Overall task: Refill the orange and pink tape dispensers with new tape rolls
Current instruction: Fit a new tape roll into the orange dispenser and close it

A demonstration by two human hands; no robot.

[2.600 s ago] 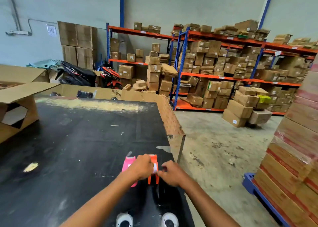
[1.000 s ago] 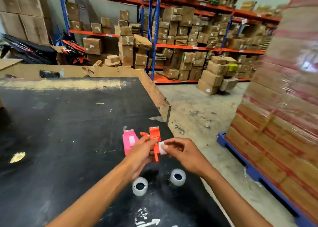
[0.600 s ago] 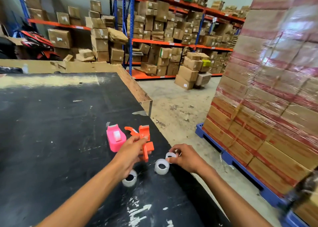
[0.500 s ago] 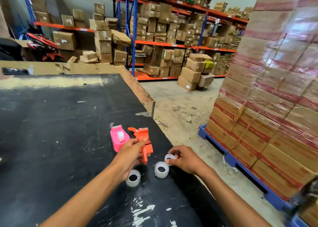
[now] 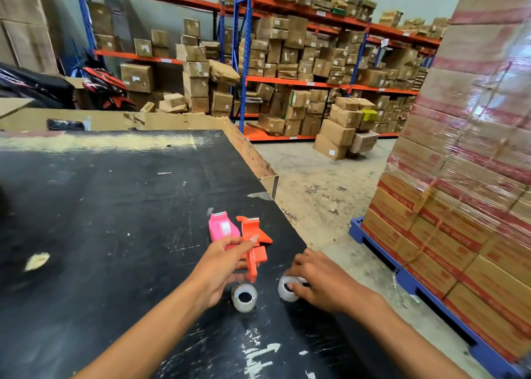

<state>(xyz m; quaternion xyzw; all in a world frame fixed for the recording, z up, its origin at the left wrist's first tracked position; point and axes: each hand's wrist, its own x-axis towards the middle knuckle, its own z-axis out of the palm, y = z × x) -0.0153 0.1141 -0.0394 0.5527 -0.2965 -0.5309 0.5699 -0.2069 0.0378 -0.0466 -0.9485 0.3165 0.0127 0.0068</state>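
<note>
Since the frame half a second before, the right hand had dropped from the small roll at the table's edge onto the right tape roll, and the camera had swung slightly, while the left hand stayed clamped on the orange dispenser.

From the head view, the left hand's fingers were curled closed around the orange dispenser, holding it tilted with its lower part just above the black table; the dispenser's body looked opened out into separate flaps. Just beside it on the left, touching or nearly so, the pink dispenser lay on the table with a pale roll showing in its middle. The right hand's fingers were bent down over the right tape roll, fingertips at its hole and rim, gripping it where it rested on the table. The left tape roll sat flat on the table, free, just below the left hand's fingers. A wrapped stack of cartons stood on a blue pallet to the right.
</note>
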